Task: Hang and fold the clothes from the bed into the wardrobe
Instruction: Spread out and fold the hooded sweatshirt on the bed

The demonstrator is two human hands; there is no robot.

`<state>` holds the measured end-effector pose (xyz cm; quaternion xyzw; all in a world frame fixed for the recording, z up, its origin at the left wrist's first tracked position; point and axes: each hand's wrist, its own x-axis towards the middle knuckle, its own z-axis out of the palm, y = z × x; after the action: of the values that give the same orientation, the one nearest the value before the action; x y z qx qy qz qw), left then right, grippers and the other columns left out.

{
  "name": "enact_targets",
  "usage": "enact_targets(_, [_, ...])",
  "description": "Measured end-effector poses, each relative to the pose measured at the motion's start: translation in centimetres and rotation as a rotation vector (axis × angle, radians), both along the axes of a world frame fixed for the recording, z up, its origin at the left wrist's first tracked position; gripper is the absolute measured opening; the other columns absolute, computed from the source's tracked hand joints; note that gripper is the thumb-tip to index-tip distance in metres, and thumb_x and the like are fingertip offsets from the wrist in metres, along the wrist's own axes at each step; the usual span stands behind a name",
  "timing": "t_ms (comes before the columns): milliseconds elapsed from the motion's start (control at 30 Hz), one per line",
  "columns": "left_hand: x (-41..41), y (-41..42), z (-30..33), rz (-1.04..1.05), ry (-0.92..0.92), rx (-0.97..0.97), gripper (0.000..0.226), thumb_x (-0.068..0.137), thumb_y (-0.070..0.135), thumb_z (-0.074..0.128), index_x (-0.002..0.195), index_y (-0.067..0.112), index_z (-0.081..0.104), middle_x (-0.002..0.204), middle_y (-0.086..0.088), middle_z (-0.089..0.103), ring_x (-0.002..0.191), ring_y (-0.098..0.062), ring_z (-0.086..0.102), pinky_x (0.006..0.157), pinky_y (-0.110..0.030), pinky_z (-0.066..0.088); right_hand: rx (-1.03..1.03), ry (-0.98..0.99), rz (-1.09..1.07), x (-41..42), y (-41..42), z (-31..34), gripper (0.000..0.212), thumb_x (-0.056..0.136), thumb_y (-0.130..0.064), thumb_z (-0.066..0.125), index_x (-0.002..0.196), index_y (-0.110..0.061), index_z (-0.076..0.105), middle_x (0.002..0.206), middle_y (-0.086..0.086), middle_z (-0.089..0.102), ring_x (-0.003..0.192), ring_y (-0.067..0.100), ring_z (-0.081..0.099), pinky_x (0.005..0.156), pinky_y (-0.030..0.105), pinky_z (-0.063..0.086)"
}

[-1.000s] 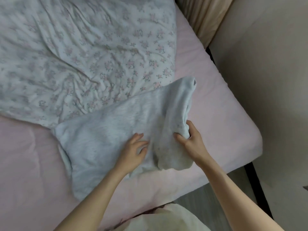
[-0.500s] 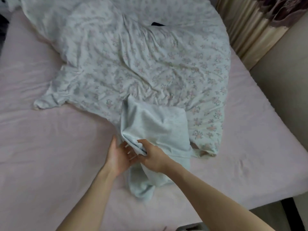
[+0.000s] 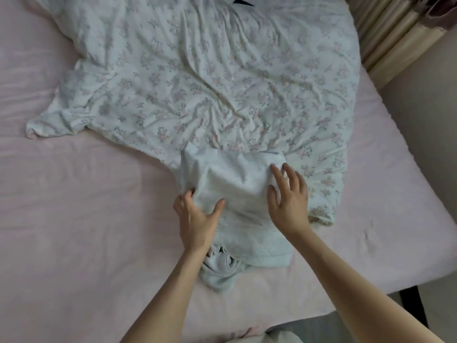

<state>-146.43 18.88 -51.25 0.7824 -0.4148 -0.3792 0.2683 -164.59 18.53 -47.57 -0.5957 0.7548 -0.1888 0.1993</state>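
Note:
A pale grey knit garment (image 3: 237,184) lies folded into a compact stack near the front of the pink bed (image 3: 74,219), its far end overlapping the floral duvet (image 3: 210,78). My left hand (image 3: 196,219) grips the stack's left edge, thumb on top and fingers tucked under the fold. Spread flat with straight fingers, my right hand (image 3: 288,196) presses on the stack's right side. A bunched sleeve or hem (image 3: 220,271) spills out at the near end.
The bed's right edge drops to a beige wall (image 3: 425,120), with curtains (image 3: 395,33) at the back right. A dark item (image 3: 241,1) peeks out at the duvet's top. White fabric (image 3: 279,337) shows at the bottom edge.
The right hand brought the garment's side over to the left, then let go and now lies flat on the folded stack. The left hand shifted to grip the left edge.

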Motion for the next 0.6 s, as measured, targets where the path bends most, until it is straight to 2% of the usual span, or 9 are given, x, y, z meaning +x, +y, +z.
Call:
enact_targets(67, [0.5, 0.0, -0.8, 0.087, 0.106, 0.218, 0.062, 0.075, 0.039, 0.074, 0.123, 0.016, 0.044, 0.122, -0.004, 0.048, 0.112, -0.022, 0.048, 0.082, -0.033, 0.044, 0.187, 0.063, 0.13, 0.1, -0.9, -1.2, 0.054, 0.1, -0.033, 0.033, 0.15, -0.032, 0.013, 0.159, 0.007, 0.004, 0.146, 0.031, -0.001, 0.115, 0.053, 0.01])
enact_targets(133, [1.5, 0.5, -1.3, 0.076, 0.139, 0.363, 0.044, 0.08, 0.037, 0.068, 0.114, 0.014, 0.053, 0.106, -0.003, 0.06, 0.099, -0.026, 0.057, 0.081, -0.031, 0.044, 0.254, 0.089, 0.195, 0.7, -1.3, -2.5, 0.055, 0.099, -0.044, 0.026, 0.148, -0.042, 0.001, 0.159, 0.001, -0.011, 0.145, 0.031, -0.014, 0.115, 0.058, 0.003])
enact_targets(200, [2.7, 1.7, -1.7, -0.027, 0.071, 0.294, 0.018, 0.086, 0.03, 0.062, 0.09, 0.014, 0.058, 0.083, 0.0, 0.061, 0.087, -0.025, 0.059, 0.07, -0.027, 0.038, 0.265, 0.084, 0.167, 1.4, -1.7, -3.2, 0.055, 0.097, -0.052, 0.024, 0.145, -0.049, -0.001, 0.157, -0.002, -0.018, 0.143, 0.034, -0.018, 0.11, 0.063, 0.0])
enact_targets(267, [3.8, 3.2, -1.9, -0.074, 0.088, 0.19, 0.018, 0.088, 0.023, 0.06, 0.074, 0.017, 0.052, 0.069, 0.006, 0.055, 0.074, -0.02, 0.055, 0.063, -0.025, 0.034, 0.275, 0.125, 0.168, 1.9, -2.1, -3.7, 0.055, 0.093, -0.059, 0.018, 0.142, -0.054, -0.006, 0.156, -0.004, -0.023, 0.141, 0.035, -0.022, 0.108, 0.065, -0.003])
enact_targets(300, [4.5, 4.1, -2.0, -0.083, 0.092, 0.181, 0.019, 0.088, 0.021, 0.06, 0.072, 0.017, 0.051, 0.067, 0.006, 0.055, 0.071, -0.017, 0.054, 0.061, -0.023, 0.034, 0.291, 0.158, 0.198, 2.2, -2.3, -4.0, 0.055, 0.091, -0.062, 0.014, 0.141, -0.056, -0.009, 0.155, -0.005, -0.026, 0.14, 0.035, -0.025, 0.107, 0.066, -0.005])
enact_targets(367, [5.6, 5.5, -2.5, -0.101, 0.101, 0.2, 0.012, 0.088, 0.017, 0.06, 0.079, 0.013, 0.055, 0.073, 0.002, 0.06, 0.075, -0.017, 0.056, 0.062, -0.021, 0.037, 0.328, 0.242, 0.294, 2.6, -2.7, -4.6, 0.057, 0.087, -0.067, 0.009, 0.14, -0.057, -0.009, 0.153, -0.006, -0.029, 0.138, 0.036, -0.03, 0.105, 0.068, -0.007])
enact_targets(433, [6.6, 6.2, -3.3, -0.103, 0.09, 0.281, 0.01, 0.089, 0.017, 0.06, 0.093, 0.009, 0.055, 0.088, -0.006, 0.064, 0.086, -0.023, 0.06, 0.069, -0.025, 0.04, 0.389, 0.313, 0.398, 3.8, -3.2, -5.6, 0.058, 0.087, -0.068, 0.009, 0.142, -0.054, -0.006, 0.153, -0.005, -0.03, 0.136, 0.037, -0.033, 0.103, 0.071, -0.007])
enact_targets(533, [6.9, 4.8, -3.5, -0.075, 0.09, 0.341, 0.04, 0.08, 0.014, 0.068, 0.112, 0.006, 0.045, 0.113, -0.012, 0.056, 0.106, -0.03, 0.055, 0.083, -0.035, 0.046, 0.445, 0.314, 0.44, 4.8, -4.0, -6.3, 0.058, 0.09, -0.067, 0.012, 0.144, -0.051, -0.004, 0.154, -0.003, -0.029, 0.135, 0.037, -0.035, 0.102, 0.071, -0.009])
enact_targets(600, [6.7, 3.3, -2.7, -0.066, -0.012, 0.219, 0.067, 0.072, 0.009, 0.071, 0.13, 0.008, 0.038, 0.131, -0.013, 0.042, 0.125, -0.028, 0.039, 0.098, -0.039, 0.04, 0.389, 0.263, 0.415, 4.2, -3.6, -5.9, 0.057, 0.093, -0.061, 0.017, 0.145, -0.048, -0.002, 0.155, -0.004, -0.025, 0.137, 0.034, -0.032, 0.104, 0.069, -0.009])
